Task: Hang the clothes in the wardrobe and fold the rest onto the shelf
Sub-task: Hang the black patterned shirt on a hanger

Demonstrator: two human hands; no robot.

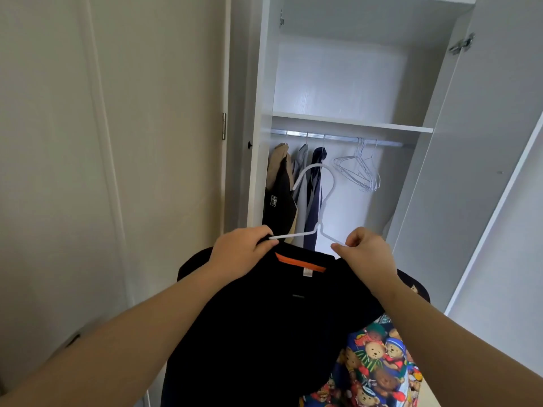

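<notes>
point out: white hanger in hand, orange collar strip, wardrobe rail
white hanger [320,198], head view, on its neck below the hook
orange collar strip [299,263], head view, mid-strip
wardrobe rail [338,137], head view, bare metal stretch

Black shirt on a white hanger, held before the open wardrobe [484,142].
Left hand [242,249] and right hand [365,254] grip the white hanger [318,201] at the black shirt [264,318] collar; below the wardrobe rail [338,138] hang three garments [293,186] and empty hangers [360,171].

Home bedroom: wardrobe [352,121], hung clothes [293,183].
</notes>
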